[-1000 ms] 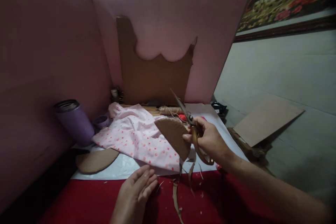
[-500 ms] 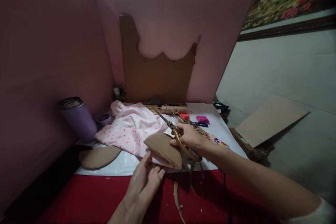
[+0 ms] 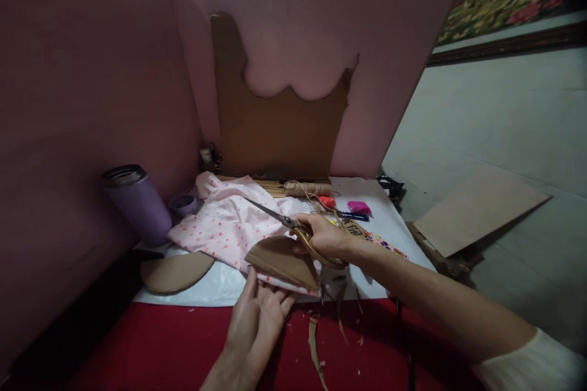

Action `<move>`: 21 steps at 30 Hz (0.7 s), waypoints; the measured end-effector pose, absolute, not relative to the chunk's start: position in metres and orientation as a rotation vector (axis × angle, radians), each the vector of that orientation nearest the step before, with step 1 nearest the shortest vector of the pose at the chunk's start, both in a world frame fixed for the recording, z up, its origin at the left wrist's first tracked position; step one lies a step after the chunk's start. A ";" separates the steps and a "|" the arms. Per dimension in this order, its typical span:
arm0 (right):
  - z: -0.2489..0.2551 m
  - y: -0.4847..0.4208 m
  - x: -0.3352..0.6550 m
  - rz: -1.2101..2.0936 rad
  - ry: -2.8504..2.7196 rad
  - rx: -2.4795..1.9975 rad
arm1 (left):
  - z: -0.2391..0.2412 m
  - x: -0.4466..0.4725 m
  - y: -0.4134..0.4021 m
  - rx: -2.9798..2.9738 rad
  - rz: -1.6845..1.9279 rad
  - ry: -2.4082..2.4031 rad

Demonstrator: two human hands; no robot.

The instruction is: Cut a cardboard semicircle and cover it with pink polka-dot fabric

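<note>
My right hand (image 3: pixel 323 237) is closed on a pair of scissors (image 3: pixel 300 231) with gold handles, the dark blades pointing up and left over the cloth. Under that hand, a half-round piece of cardboard (image 3: pixel 279 259) lies on pink cloth with red dots (image 3: pixel 229 214). My left hand (image 3: pixel 261 311) grips the cloth's near edge just below the cardboard's straight side, thumb on top and fingers underneath. Another half-round cardboard piece (image 3: pixel 177 273) rests apart on the left.
A purple tumbler (image 3: pixel 140 211) and a purple tape roll (image 3: pixel 183 204) stand at left. Twine (image 3: pixel 307 189), a magenta packet (image 3: pixel 359 208) and a dark blue cutter (image 3: pixel 353 216) lie behind my right hand. Cut cardboard (image 3: pixel 284 134) leans against the pink panel. Cardboard strips (image 3: pixel 315 348) lie in front.
The scissors and my right hand have moved left, and the blades now lie flatter over the cloth. The cardboard and cloth edge tilt slightly differently in my left hand. The view has shifted a little.
</note>
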State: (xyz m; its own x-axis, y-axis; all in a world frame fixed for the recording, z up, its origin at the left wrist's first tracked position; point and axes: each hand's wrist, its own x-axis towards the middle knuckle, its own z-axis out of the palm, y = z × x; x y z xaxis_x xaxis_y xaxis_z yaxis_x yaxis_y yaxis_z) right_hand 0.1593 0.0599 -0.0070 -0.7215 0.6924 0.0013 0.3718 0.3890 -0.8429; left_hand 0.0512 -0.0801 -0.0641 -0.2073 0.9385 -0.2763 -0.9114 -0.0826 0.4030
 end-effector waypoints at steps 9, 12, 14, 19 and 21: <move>-0.011 0.059 0.160 1.290 -2.351 -0.882 | -0.069 0.047 -0.081 0.043 1.615 0.485; -0.012 0.062 0.163 1.274 -2.362 -0.890 | -0.072 0.047 -0.080 0.054 1.616 0.500; -0.011 0.063 0.163 1.265 -2.370 -0.890 | -0.073 0.047 -0.079 0.068 1.628 0.522; -0.008 0.066 0.159 1.243 -2.396 -0.861 | -0.068 0.049 -0.080 0.120 1.647 0.572; -0.009 0.068 0.157 1.241 -2.403 -0.854 | -0.065 0.050 -0.080 0.127 1.649 0.603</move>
